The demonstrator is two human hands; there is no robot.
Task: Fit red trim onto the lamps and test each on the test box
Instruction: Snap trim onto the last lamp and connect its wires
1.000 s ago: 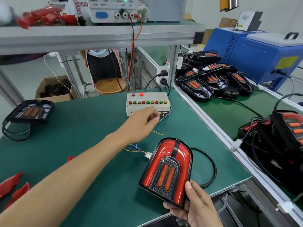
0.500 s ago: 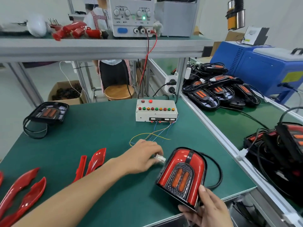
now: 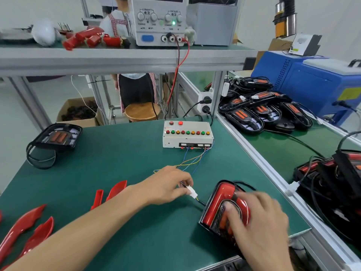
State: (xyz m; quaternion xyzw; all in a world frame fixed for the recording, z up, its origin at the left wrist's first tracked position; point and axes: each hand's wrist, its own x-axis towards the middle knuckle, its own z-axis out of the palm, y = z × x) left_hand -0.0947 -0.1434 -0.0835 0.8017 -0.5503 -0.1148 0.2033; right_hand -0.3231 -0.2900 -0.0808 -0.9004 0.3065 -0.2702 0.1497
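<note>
- While the left hand [image 3: 168, 187] pinches a small white plastic connector [image 3: 192, 191] between fingers and thumb, coloured wires trail to the grey button-topped test box [image 3: 187, 134].
- Blurred right hand [image 3: 259, 218] lies on the red-trimmed lamp [image 3: 220, 204] on the green worktop [image 3: 117, 153]; its grip cannot be told.

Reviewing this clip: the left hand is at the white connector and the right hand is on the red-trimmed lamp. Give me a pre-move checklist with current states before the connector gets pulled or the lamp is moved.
1. Left hand pinches the white connector: ok.
2. Right hand steadies the lamp: ok, though blurred.
3. Red trim seated on the lamp: cannot tell, the hand covers much of it.
4. Connector halves mated or parted: cannot tell.
5. Test box wires run slack to the connector: ok.
6. Lamp lit: cannot tell.
</note>
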